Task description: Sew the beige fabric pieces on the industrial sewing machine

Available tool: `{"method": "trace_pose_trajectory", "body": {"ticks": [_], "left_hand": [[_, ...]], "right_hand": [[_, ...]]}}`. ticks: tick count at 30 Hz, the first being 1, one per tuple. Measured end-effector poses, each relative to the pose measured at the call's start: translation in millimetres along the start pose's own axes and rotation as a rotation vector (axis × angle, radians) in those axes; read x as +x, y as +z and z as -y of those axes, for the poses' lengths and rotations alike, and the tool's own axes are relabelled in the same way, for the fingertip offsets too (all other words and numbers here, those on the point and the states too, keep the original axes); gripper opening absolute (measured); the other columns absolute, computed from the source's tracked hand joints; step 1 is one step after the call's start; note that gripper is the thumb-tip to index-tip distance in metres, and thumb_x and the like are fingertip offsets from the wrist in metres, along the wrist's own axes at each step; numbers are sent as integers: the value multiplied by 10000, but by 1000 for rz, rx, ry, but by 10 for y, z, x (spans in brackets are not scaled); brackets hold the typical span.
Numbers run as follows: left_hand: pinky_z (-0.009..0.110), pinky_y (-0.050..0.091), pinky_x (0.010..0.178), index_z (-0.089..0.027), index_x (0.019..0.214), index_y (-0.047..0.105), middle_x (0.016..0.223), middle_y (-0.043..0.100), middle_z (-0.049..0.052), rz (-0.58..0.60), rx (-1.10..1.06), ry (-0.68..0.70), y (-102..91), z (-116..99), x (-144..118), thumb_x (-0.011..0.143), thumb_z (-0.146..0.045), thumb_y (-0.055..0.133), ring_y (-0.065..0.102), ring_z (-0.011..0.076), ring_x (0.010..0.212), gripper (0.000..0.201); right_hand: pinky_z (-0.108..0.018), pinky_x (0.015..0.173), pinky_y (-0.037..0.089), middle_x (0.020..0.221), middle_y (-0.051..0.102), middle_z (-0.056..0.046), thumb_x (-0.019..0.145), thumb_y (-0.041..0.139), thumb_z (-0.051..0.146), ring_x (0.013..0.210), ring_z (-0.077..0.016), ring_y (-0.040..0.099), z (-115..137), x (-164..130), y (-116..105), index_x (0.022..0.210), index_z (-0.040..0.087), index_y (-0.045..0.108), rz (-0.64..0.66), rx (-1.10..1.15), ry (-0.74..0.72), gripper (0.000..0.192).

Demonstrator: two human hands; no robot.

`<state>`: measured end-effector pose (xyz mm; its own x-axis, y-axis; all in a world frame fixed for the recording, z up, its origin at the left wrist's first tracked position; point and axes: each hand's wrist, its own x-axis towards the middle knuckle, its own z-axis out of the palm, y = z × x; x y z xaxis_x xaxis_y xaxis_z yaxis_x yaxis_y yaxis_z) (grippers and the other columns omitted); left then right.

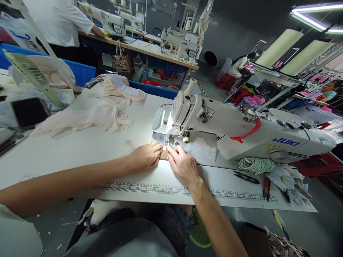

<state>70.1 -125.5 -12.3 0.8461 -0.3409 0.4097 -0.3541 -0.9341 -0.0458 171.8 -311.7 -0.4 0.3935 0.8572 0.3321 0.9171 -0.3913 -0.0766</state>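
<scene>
We press a small tan fabric piece (164,155) flat beneath left hand (146,156) and right hand (182,165), fingers pinching its edges beside the white sewing machine (241,130); bare white tabletop (80,150) lies leftward.

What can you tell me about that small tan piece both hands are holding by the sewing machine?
The small tan fabric piece lies flat on the white table, just before the needle of the white Juki sewing machine. It looks like thin cloth, mostly covered. The left hand and right hand press its sides with their fingers.
</scene>
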Motion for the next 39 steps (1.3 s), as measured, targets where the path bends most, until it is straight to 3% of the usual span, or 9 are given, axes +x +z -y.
{"method": "trace_pose_trajectory", "body": {"ticks": [4, 11, 20, 26, 30, 33, 39], "left_hand": [[387, 600, 888, -52, 1090, 692, 1101, 708, 186, -15, -43, -37, 82, 105, 80, 971, -128, 404, 656, 271, 1047, 320], [399, 610, 909, -77, 1182, 679, 1147, 707, 174, -27, -90, -81, 158, 182, 153, 981, -163, 407, 651, 271, 1090, 349], [392, 607, 882, -75, 1130, 691, 1160, 688, 183, -10, -90, -100, 162, 177, 164, 987, -168, 389, 643, 269, 1059, 346], [402, 593, 888, -70, 1097, 685, 1126, 683, 176, 11, -75, -83, 158, 184, 168, 993, -169, 380, 633, 270, 1037, 338], [381, 592, 854, -82, 1074, 686, 1100, 684, 169, 24, -79, -84, 132, 187, 174, 993, -167, 391, 634, 266, 1004, 318], [377, 589, 862, -77, 1079, 682, 1091, 687, 170, -2, -85, -72, 130, 193, 169, 995, -164, 401, 637, 265, 1002, 306], [366, 593, 844, -89, 1081, 681, 1126, 687, 160, 10, -59, -86, 151, 199, 169, 992, -168, 380, 632, 262, 1009, 323]], "right_hand": [[-279, 589, 434, 976, 663, -89, 1024, 420, 221, 693, -161, 602, -129, 5, 24, 1246, 181, 698, -52, 30, 91, 358], [-287, 606, 467, 962, 651, -90, 1020, 402, 208, 730, -174, 615, -182, -25, 38, 1196, 174, 708, -63, 77, 94, 355], [-281, 627, 464, 962, 669, -80, 1011, 410, 219, 723, -171, 622, -141, -45, 54, 1149, 188, 724, -62, 67, 79, 344], [-280, 698, 477, 1001, 722, -92, 1024, 430, 301, 843, -204, 665, -220, 21, 46, 1095, 206, 715, -57, 229, 196, 309], [-265, 644, 424, 762, 711, -56, 1030, 407, 408, 728, -196, 647, -369, 242, 25, 853, 223, 677, -30, 293, 354, 372], [-247, 625, 398, 618, 641, -17, 1025, 380, 440, 640, -169, 608, -419, 362, 20, 681, 237, 581, -23, 370, 394, 447], [-239, 624, 387, 617, 624, -17, 1029, 356, 493, 595, -149, 573, -334, 247, 34, 656, 234, 519, -110, 393, 367, 482]]}}
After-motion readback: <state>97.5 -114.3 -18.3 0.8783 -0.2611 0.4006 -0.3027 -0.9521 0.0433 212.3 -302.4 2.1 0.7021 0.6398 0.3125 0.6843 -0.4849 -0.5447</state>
